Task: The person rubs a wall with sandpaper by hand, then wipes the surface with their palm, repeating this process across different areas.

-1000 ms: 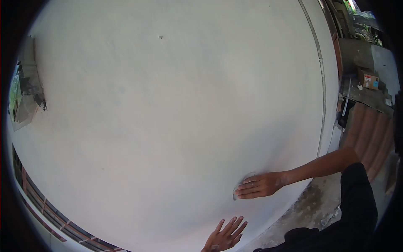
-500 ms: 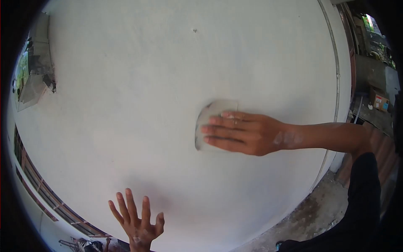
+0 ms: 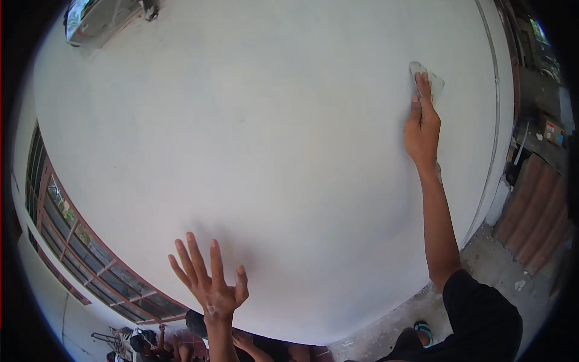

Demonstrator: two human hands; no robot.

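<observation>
A large white wall point(image 3: 271, 151) fills most of the view. High on its right side, my right hand point(image 3: 424, 130) grips a thin, whitish sheet point(image 3: 416, 68) that looks like worn sandpaper, held near the wall surface. The fingers point upward, and part of the sheet is hidden behind them. Lower down, left of centre, my left hand point(image 3: 214, 280) has its fingers spread at the wall and holds nothing. White dust marks its wrist.
A conduit pipe point(image 3: 496, 84) runs down the wall's right side. Barred windows point(image 3: 90, 253) lie at lower left, with people point(image 3: 151, 347) seated below. A cardboard box point(image 3: 552, 131) and corrugated sheet point(image 3: 531, 211) stand right. A bracket-like fixture point(image 3: 108, 21) juts out upper left.
My right hand has moved up and right with the sheet, turning from pointing left to pointing upward. My left hand appears slightly higher and further right, still spread. The view has shifted.
</observation>
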